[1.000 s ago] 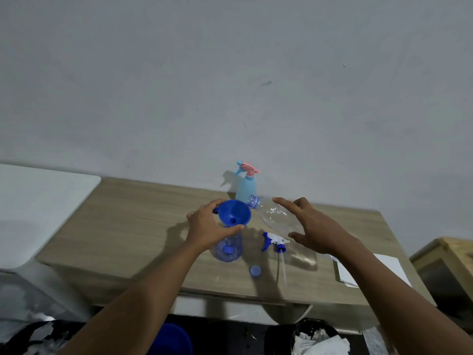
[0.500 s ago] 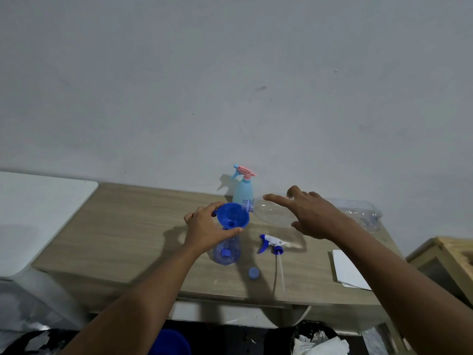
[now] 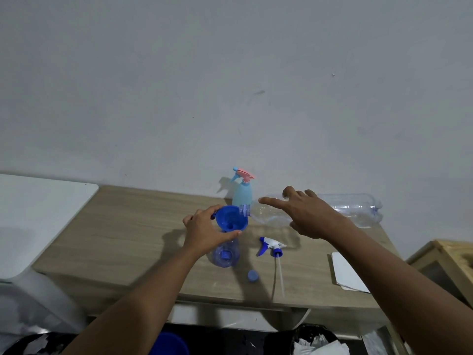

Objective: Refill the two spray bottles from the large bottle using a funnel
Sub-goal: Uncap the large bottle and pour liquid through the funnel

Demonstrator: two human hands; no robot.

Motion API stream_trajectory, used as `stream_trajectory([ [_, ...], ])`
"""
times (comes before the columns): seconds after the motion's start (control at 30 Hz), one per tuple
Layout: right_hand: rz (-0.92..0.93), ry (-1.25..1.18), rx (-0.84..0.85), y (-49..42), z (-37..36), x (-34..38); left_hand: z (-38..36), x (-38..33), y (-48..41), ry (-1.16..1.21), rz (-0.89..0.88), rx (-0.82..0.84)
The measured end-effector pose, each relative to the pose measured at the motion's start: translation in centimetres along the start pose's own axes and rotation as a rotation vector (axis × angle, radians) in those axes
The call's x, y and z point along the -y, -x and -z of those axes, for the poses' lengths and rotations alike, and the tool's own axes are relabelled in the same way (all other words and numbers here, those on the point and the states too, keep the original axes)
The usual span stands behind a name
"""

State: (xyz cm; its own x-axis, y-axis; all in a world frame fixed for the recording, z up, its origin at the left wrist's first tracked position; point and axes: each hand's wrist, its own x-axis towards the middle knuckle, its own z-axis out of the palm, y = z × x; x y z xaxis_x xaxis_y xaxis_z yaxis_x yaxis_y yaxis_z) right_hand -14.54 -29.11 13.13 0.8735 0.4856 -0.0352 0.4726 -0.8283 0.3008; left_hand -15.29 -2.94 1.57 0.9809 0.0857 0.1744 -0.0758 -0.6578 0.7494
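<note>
Over the last second the right hand has swung the large clear plastic bottle up from a slant to about level. Its open mouth now sits at the rim of the blue plastic funnel, so the first pour looks underway, though no stream is visible. The right hand grips that bottle with fingers over the top, thumb under and index stretched toward the neck, and the bottle looks nearly empty. The left hand curls round the funnel, steadying it in the round clear spray bottle on the wooden bench. The light-blue spray bottle with pink trigger waits capped behind.
</note>
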Motion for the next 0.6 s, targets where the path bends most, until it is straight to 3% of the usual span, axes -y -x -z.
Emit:
stream_trajectory([
  [0.33, 0.036, 0.178, -0.041, -0.6, 0.04, -0.11, -0.02, -0.06, -0.17, -0.01, -0.01, 0.001],
  [0.6, 0.029, 0.186, -0.06, -0.79, -0.17, -0.28, -0.09, 0.19, -0.3, -0.009, -0.013, 0.005],
])
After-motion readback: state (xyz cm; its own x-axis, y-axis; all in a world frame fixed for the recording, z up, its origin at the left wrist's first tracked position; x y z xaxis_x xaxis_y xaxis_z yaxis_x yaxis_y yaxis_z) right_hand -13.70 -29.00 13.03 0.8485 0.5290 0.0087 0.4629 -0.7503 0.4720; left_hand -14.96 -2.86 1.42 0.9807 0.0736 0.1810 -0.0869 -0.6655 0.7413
